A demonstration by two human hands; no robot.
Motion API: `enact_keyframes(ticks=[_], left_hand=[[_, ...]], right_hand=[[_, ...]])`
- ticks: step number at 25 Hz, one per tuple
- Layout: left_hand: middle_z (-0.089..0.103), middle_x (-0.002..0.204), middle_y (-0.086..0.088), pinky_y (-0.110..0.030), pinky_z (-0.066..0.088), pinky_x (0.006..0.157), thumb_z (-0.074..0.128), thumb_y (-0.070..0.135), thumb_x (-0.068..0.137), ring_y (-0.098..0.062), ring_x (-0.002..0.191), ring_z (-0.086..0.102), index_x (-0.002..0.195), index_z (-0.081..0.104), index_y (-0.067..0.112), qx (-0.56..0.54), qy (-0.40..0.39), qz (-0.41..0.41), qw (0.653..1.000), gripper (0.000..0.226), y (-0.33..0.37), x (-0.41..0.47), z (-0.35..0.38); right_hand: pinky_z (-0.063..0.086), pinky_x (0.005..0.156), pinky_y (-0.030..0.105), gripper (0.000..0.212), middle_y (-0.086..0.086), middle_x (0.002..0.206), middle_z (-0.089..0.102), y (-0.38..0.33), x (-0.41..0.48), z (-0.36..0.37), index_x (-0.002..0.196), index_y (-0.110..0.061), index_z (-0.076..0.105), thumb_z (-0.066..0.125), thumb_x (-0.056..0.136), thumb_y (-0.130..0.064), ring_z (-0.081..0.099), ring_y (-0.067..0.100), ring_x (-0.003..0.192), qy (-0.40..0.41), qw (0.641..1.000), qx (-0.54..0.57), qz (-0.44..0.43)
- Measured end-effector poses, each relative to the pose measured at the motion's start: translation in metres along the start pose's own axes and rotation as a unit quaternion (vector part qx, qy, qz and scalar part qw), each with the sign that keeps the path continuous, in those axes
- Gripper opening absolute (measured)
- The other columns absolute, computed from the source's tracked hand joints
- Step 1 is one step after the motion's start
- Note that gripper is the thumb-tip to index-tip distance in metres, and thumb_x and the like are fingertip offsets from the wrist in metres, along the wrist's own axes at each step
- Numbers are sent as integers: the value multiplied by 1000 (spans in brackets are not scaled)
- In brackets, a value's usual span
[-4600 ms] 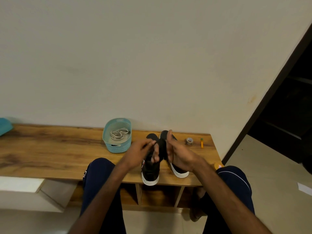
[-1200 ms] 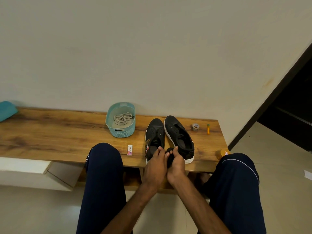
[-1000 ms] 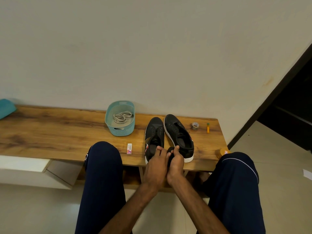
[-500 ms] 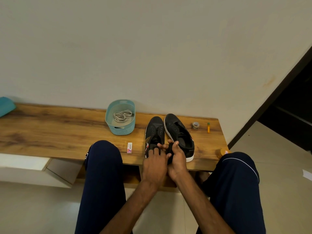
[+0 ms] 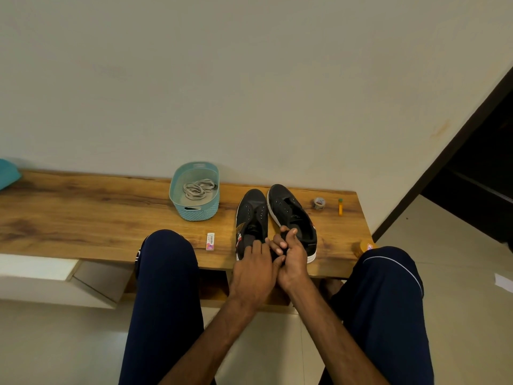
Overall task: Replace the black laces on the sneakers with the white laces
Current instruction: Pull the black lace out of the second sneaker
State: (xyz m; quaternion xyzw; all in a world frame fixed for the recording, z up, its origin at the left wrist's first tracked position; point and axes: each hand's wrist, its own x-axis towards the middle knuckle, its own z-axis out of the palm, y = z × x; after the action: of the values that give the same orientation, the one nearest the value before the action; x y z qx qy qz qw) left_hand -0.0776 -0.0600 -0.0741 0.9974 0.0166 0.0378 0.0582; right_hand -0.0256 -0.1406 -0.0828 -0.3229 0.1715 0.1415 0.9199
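Lower centre, beside the sneakers (image 5: pixel 288 215): right hand (image 5: pixel 293 259) gripped bunched black laces (image 5: pixel 278 257), left hand (image 5: pixel 254 269) rested straight-fingered against them; white laces (image 5: pixel 197 187) lay in the basket (image 5: pixel 194 213).

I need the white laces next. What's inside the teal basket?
A loose bundle of white laces lies in the teal basket; whatever sits under the coils is covered.
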Motion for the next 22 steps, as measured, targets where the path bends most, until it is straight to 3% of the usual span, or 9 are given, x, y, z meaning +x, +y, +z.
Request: enact_keyframes(ticks=[4,7,10,13,16,22], left_hand=[[47,121,-5,-23,43,72,21,44,107,-13,101,52,131,42,14,28,-15,47,998,43,0,3,0],[49,117,-3,-23,42,67,22,41,107,-12,97,54,124,45,16,15,-10,40,999,39,-5,7,-2],[52,106,3,-23,43,65,26,41,106,-8,84,54,116,49,19,-99,-5,-8,995,33,-12,11,-2],[55,96,6,-30,51,67,25,43,104,-5,76,55,109,52,22,-226,12,-26,974,35,-19,15,0],[60,100,3,-36,55,73,27,41,105,-7,81,59,116,55,20,-282,17,-28,959,36,-21,16,4],[58,107,0,-32,55,78,27,44,105,-10,89,58,121,54,19,-208,-14,1,978,40,-24,16,-1]], right_hand=[[40,74,27,33,-3,54,39,0,-1,0,91,-11,55,39,104,-37,38,9,46,-17,999,33,15],[44,76,28,41,1,66,52,-2,-2,4,105,-11,62,36,103,-44,52,13,63,-46,998,31,29],[54,87,31,54,10,107,71,-6,-4,7,133,-10,55,27,104,-46,67,19,101,-100,994,7,53],[52,100,37,55,17,135,61,-7,-5,5,143,-6,44,28,105,-42,58,26,126,-143,987,-22,65],[40,112,47,47,20,132,62,-1,-7,3,141,-4,48,40,104,-31,57,29,128,-136,985,-98,46],[51,99,39,28,15,107,73,-3,-1,2,114,-5,69,49,101,-19,66,27,110,-63,985,-159,18]])
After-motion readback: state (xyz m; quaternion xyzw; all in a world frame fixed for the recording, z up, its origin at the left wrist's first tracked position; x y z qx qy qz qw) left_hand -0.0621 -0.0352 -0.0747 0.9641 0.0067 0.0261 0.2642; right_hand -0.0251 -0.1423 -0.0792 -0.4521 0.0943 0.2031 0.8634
